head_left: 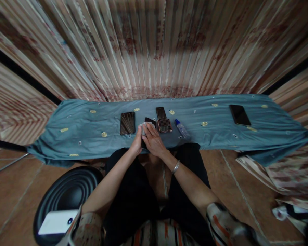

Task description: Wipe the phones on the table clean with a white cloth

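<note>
My left hand (137,141) and my right hand (153,140) meet at the near edge of a blue-green cloth (87,130). Together they grip a dark phone (149,121) that stands up between them. My right hand presses a small grey cloth pad (145,128) against the phone; its fingers are closed on it. My left hand's fingers wrap the phone's left side. Just beyond lie a phone with a checkered back (164,125), a smaller dark phone (160,112), a glossy phone (127,123) to the left, and a small clear bottle with a blue cap (181,128) to the right.
Another black phone (239,114) lies far right on the cloth. A black round stool (66,194) with a white box (56,222) on it stands at my lower left. Patterned curtains hang behind, with tiled floor below and folded fabric (284,177) at the right.
</note>
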The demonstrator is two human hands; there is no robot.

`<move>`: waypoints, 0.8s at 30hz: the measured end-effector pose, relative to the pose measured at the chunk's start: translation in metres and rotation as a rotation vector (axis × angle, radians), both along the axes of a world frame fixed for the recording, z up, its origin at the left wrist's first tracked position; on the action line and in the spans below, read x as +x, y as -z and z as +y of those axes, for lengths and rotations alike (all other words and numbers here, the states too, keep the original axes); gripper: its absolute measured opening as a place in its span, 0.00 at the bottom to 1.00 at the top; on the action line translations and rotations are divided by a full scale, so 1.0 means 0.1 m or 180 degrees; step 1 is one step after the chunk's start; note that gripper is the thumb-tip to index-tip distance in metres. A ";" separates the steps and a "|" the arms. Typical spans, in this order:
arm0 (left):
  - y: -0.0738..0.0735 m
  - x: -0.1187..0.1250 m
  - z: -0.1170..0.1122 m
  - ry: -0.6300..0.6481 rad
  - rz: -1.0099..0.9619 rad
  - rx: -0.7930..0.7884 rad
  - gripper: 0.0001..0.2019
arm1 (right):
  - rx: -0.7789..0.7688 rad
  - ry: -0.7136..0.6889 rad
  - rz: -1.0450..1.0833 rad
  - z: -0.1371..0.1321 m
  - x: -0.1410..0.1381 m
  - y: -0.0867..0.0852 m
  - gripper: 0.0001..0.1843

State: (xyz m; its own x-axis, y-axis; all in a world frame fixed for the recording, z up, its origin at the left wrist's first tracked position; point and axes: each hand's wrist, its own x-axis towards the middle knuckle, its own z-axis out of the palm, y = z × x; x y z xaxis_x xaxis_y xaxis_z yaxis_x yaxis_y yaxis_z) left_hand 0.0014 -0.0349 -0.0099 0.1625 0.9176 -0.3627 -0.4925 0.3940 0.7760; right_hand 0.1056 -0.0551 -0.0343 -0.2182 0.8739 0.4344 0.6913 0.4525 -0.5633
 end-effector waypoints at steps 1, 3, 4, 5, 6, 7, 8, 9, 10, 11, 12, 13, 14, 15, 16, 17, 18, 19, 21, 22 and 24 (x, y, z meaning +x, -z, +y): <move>-0.03 0.00 -0.01 -0.0071 0.0089 -0.0033 0.24 | 0.0010 -0.0033 0.0007 -0.02 -0.01 0.00 0.31; -0.10 0.00 -0.01 -0.0165 0.0195 -0.0140 0.26 | 0.0023 -0.0096 0.0004 -0.06 -0.04 0.01 0.31; -0.12 0.00 -0.01 -0.0167 0.0200 -0.0188 0.28 | 0.0027 -0.0126 -0.0006 -0.08 -0.05 0.01 0.31; -0.14 0.00 -0.01 -0.0147 0.0170 -0.0229 0.30 | 0.0032 -0.0152 -0.0020 -0.10 -0.07 0.02 0.31; -0.15 -0.01 -0.01 -0.0114 0.0116 -0.0257 0.33 | 0.0039 -0.0170 -0.0032 -0.12 -0.08 0.02 0.31; -0.16 -0.01 0.00 -0.0080 0.0052 -0.0279 0.34 | 0.0048 -0.0183 -0.0037 -0.13 -0.10 0.03 0.31; -0.16 -0.02 0.01 -0.0048 -0.0017 -0.0296 0.36 | 0.0058 -0.0194 -0.0034 -0.15 -0.11 0.03 0.30; -0.16 -0.03 0.02 -0.0014 -0.0086 -0.0309 0.37 | 0.0070 -0.0208 -0.0027 -0.16 -0.12 0.04 0.30; -0.16 -0.04 0.02 0.0026 -0.0148 -0.0322 0.38 | 0.0081 -0.0228 -0.0020 -0.17 -0.13 0.04 0.30; -0.16 -0.05 0.03 0.0077 -0.0195 -0.0336 0.39 | 0.0091 -0.0253 -0.0014 -0.19 -0.14 0.04 0.30; -0.16 -0.06 0.04 0.0127 -0.0223 -0.0348 0.39 | 0.0101 -0.0282 -0.0011 -0.20 -0.15 0.04 0.30; -0.17 -0.07 0.04 0.0165 -0.0233 -0.0357 0.40 | 0.0113 -0.0312 -0.0010 -0.21 -0.16 0.04 0.29; -0.17 -0.07 0.05 0.0188 -0.0230 -0.0357 0.41 | 0.0125 -0.0338 -0.0011 -0.22 -0.16 0.03 0.29; -0.18 -0.08 0.05 0.0183 -0.0216 -0.0353 0.41 | 0.0141 -0.0359 -0.0014 -0.23 -0.17 0.03 0.28; -0.19 -0.08 0.05 0.0153 -0.0198 -0.0344 0.41 | 0.0158 -0.0376 -0.0020 -0.24 -0.18 0.02 0.28; -0.21 -0.08 0.05 0.0112 -0.0185 -0.0336 0.41 | 0.0179 -0.0388 -0.0025 -0.24 -0.18 0.02 0.27; -0.22 -0.08 0.05 0.0067 -0.0179 -0.0332 0.40 | 0.0200 -0.0395 -0.0031 -0.25 -0.19 0.02 0.27; -0.23 -0.08 0.05 0.0024 -0.0180 -0.0329 0.40 | 0.0222 -0.0396 -0.0034 -0.25 -0.20 0.03 0.27; -0.24 -0.08 0.06 -0.0039 -0.0207 -0.0317 0.41 | 0.0253 -0.0388 -0.0037 -0.25 -0.21 0.04 0.26; -0.24 -0.08 0.06 -0.0062 -0.0220 -0.0309 0.41 | 0.0266 -0.0386 -0.0039 -0.25 -0.21 0.06 0.26; -0.24 -0.09 0.08 -0.0125 -0.0236 -0.0273 0.42 | 0.0288 -0.0394 -0.0053 -0.25 -0.22 0.08 0.26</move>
